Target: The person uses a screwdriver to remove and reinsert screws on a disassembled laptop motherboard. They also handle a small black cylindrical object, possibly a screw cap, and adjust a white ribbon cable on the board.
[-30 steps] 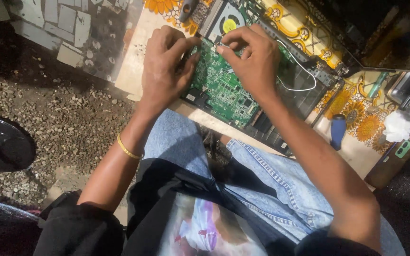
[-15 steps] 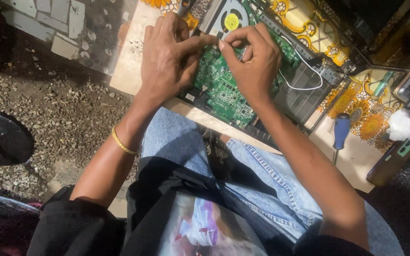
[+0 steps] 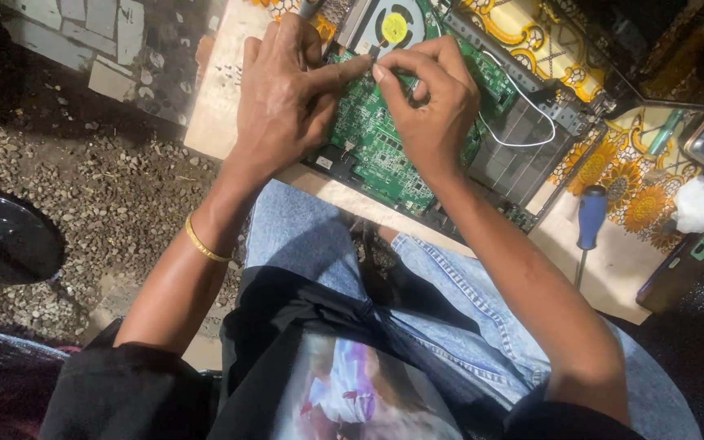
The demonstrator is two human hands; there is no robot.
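The head view looks down past blue-jeaned knees to the table's pale edge [image 3: 222, 106], where a green printed circuit board [image 3: 376, 151] lies flat in an opened dark device casing [image 3: 523, 163]. The left hand [image 3: 283, 98] rests on the board's near-left part, forefinger stretched out. The right hand [image 3: 429, 102] pinches something tiny at the far edge; what it is cannot be told. The board looks light, stiff and fragile, best held by its bare edges. A blue-handled screwdriver [image 3: 590, 218] lies well to the right.

head view, looking down, close
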